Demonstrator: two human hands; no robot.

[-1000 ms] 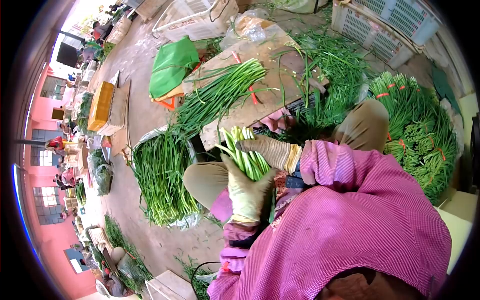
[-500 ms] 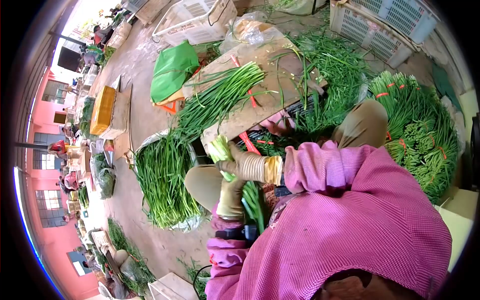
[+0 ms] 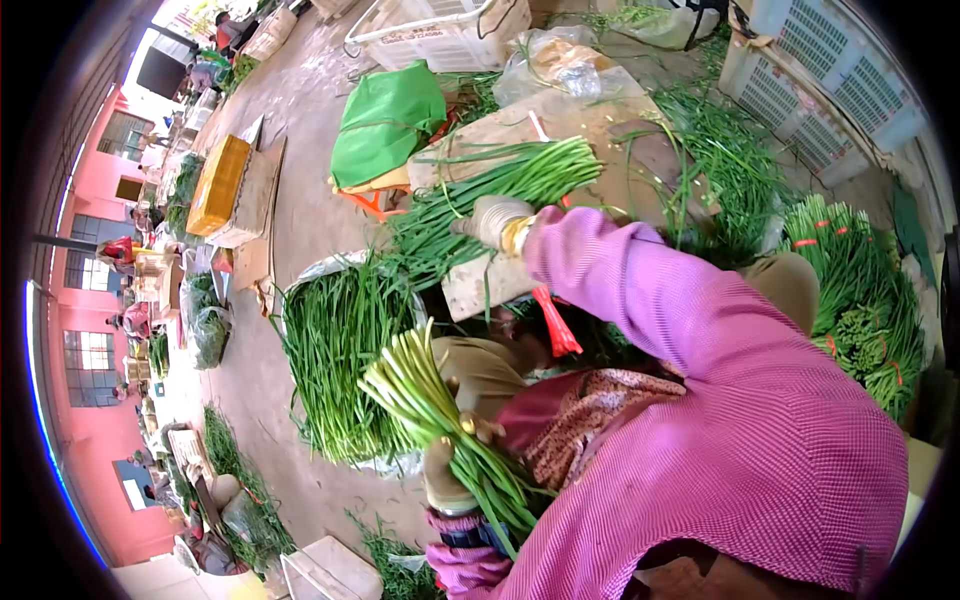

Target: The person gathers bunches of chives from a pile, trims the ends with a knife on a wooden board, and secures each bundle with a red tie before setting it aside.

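Note:
My left hand (image 3: 450, 475), gloved, is closed around a bunch of garlic chives (image 3: 410, 380) in front of my left knee. The pale stem ends fan out toward the upper left; the green leaves trail down against my purple sleeve. My right hand (image 3: 495, 222), in a ribbed glove, reaches over a wooden board (image 3: 475, 290) and touches the loose pile of garlic chives (image 3: 540, 175) lying there. Its fingertips are partly hidden among the leaves, so their grip cannot be made out. Red strips (image 3: 555, 320) hang at the board's near edge.
A lined container of chives (image 3: 345, 350) stands left of my knee. Behind it are a green-covered stool (image 3: 390, 120) and a white crate (image 3: 440, 35). Tied bundles (image 3: 860, 310) are stacked at right, below grey crates (image 3: 800, 110). Loose greens (image 3: 720, 150) lie beyond the board.
My right hand has left the bunch and moved up to the pile on the board. My left hand has kept the bunch, which now fans out to the left. The view has shifted.

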